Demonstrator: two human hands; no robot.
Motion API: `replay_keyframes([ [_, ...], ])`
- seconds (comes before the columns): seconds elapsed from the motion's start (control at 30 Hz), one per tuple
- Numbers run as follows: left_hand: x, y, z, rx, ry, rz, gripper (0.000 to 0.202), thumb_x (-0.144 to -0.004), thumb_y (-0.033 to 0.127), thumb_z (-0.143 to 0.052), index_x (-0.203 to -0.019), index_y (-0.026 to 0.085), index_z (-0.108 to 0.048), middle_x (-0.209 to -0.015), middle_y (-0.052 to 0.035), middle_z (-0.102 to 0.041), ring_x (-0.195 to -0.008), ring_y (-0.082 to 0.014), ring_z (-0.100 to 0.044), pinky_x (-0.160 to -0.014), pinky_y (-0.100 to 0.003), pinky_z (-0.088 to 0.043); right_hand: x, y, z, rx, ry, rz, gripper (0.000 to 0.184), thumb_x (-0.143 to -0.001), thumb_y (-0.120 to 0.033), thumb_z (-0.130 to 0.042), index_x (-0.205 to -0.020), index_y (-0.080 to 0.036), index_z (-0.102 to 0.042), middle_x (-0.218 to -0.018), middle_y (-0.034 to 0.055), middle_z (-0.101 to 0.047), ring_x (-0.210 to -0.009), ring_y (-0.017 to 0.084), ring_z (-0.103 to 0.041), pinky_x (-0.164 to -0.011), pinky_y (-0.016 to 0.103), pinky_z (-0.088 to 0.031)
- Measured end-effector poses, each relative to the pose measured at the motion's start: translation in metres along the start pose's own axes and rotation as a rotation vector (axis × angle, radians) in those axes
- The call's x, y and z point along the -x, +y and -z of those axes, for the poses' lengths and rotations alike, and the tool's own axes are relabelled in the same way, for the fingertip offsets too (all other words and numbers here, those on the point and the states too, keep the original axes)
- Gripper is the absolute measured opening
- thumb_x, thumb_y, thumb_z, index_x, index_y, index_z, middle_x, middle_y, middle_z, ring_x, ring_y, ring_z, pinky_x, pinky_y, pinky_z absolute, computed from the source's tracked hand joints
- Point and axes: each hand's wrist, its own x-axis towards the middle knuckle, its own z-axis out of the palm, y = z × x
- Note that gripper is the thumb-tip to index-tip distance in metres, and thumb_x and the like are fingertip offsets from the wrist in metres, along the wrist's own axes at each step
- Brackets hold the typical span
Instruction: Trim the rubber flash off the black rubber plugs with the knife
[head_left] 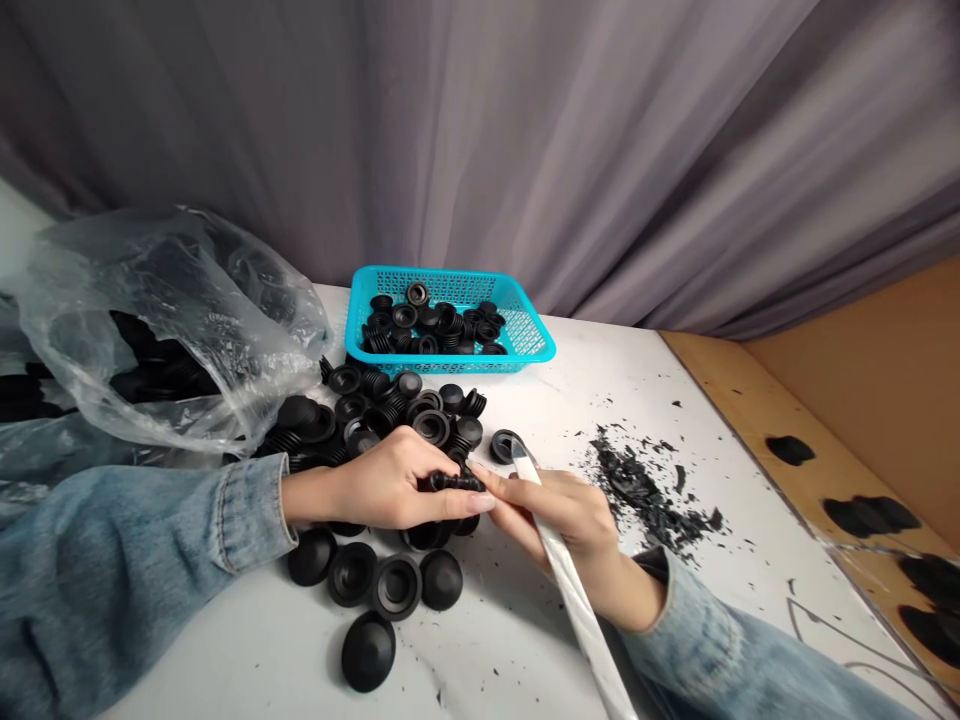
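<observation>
My left hand (pixel 397 480) is closed around a black ribbed rubber plug (pixel 454 482), gripped between thumb and fingers. My right hand (pixel 570 515) meets it at the fingertips, touching or nearly touching the plug. Between the right fingers lies a long, thin tool wrapped in white (pixel 562 580), its bare grey tip pointing away from me. Just beyond that tip rests a round black plug (pixel 505 446). Many similar plugs are heaped under and around my left hand, and a domed plug (pixel 368 652) lies nearest to me.
A blue plastic basket (pixel 450 368) holding black plugs stands at the back. To the left, a clear plastic bag (pixel 255 330) contains more black pieces. Black shavings (pixel 645 490) are scattered at right on the white table (pixel 600 355). Flat black pieces (pixel 870 515) lie on the wooden surface.
</observation>
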Motion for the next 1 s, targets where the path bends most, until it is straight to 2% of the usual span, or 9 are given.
replay_keyframes([
  [0.13, 0.0, 0.0, 0.002, 0.028, -0.033, 0.05, 0.042, -0.086, 0.027, -0.05, -0.048, 0.015, -0.035, -0.047, 0.0059, -0.027, -0.044, -0.0048, -0.028, -0.041, -0.019, -0.024, -0.011, 0.003, 0.017, -0.124, -0.224, -0.113, 0.025, -0.089, -0.017, -0.047, -0.105, -0.012, -0.066, -0.048, -0.0035, -0.053, -0.037, 0.007, -0.041, -0.038, 0.021, -0.034],
  [0.2, 0.001, 0.0, 0.003, 0.045, -0.048, 0.079, 0.044, -0.086, 0.029, -0.049, -0.048, 0.015, -0.033, -0.047, 0.006, -0.026, -0.044, -0.0049, -0.027, -0.041, -0.019, -0.024, -0.015, 0.005, 0.028, -0.148, -0.258, -0.25, 0.032, -0.093, -0.025, -0.042, -0.113, -0.013, -0.063, -0.047, -0.0041, -0.051, -0.037, 0.008, -0.043, -0.039, 0.021, -0.036],
  [0.27, 0.001, 0.0, 0.004, 0.061, -0.069, 0.1, 0.045, -0.086, 0.03, -0.049, -0.047, 0.015, -0.033, -0.047, 0.0061, -0.026, -0.044, -0.0049, -0.026, -0.041, -0.019, -0.024, -0.017, 0.006, 0.038, -0.211, -0.294, -0.441, 0.044, -0.098, -0.034, -0.025, -0.124, -0.017, -0.056, -0.042, -0.0056, -0.047, -0.035, 0.008, -0.042, -0.04, 0.022, -0.038],
  [0.33, 0.001, 0.0, 0.004, 0.078, -0.091, 0.113, 0.045, -0.086, 0.031, -0.05, -0.048, 0.014, -0.034, -0.046, 0.0061, -0.027, -0.044, -0.0047, -0.026, -0.041, -0.019, -0.024, -0.019, 0.004, 0.044, -0.265, -0.323, -0.572, 0.051, -0.098, -0.039, -0.016, -0.123, -0.022, -0.058, -0.04, -0.0058, -0.046, -0.035, 0.008, -0.042, -0.043, 0.022, -0.04],
  [0.43, 0.001, 0.0, 0.004, 0.107, -0.115, 0.118, 0.043, -0.086, 0.031, -0.049, -0.049, 0.014, -0.036, -0.047, 0.006, -0.03, -0.045, -0.0046, -0.027, -0.042, -0.018, -0.025, -0.022, -0.001, 0.047, -0.289, -0.352, -0.631, 0.035, -0.094, -0.039, -0.038, -0.109, -0.021, -0.065, -0.05, -0.0038, -0.056, -0.042, 0.008, -0.05, -0.049, 0.021, -0.045],
  [0.57, 0.0, 0.0, 0.005, 0.155, -0.146, 0.119, 0.042, -0.086, 0.031, -0.049, -0.05, 0.014, -0.038, -0.048, 0.0056, -0.032, -0.045, -0.0048, -0.028, -0.042, -0.018, -0.026, -0.025, -0.007, 0.046, -0.451, -0.331, -0.643, 0.016, -0.087, -0.031, -0.054, -0.093, -0.017, -0.058, -0.061, 0.0002, -0.067, -0.049, 0.01, -0.059, -0.043, 0.019, -0.046],
  [0.73, 0.0, 0.001, 0.005, 0.206, -0.181, 0.123, 0.04, -0.086, 0.03, -0.049, -0.051, 0.014, -0.041, -0.048, 0.005, -0.035, -0.046, -0.0051, -0.031, -0.043, -0.019, -0.027, -0.026, -0.01, 0.049, -0.265, -0.318, -0.467, 0.016, -0.082, -0.02, -0.061, -0.067, -0.016, -0.061, -0.085, 0.0065, -0.074, -0.049, 0.01, -0.062, -0.043, 0.019, -0.048],
  [0.83, 0.0, 0.001, 0.004, 0.222, -0.195, 0.126, 0.038, -0.086, 0.029, -0.05, -0.052, 0.013, -0.046, -0.048, 0.0043, -0.039, -0.046, -0.0054, -0.035, -0.044, -0.018, -0.03, -0.028, -0.012, 0.049, -0.279, -0.331, -0.384, 0.015, -0.081, -0.015, -0.061, -0.067, -0.017, -0.062, -0.101, 0.0064, -0.071, -0.067, 0.015, -0.07, -0.054, 0.021, -0.055],
  [1.0, 0.001, -0.001, 0.003, 0.224, -0.196, 0.152, 0.038, -0.085, 0.029, -0.051, -0.051, 0.012, -0.049, -0.046, 0.0042, -0.041, -0.044, -0.005, -0.035, -0.042, -0.017, -0.03, -0.029, -0.013, 0.045, -0.34, -0.367, -0.323, 0.011, -0.081, -0.008, -0.06, -0.076, -0.017, -0.064, -0.1, 0.0056, -0.071, -0.089, 0.015, -0.069, -0.071, 0.02, -0.057],
])
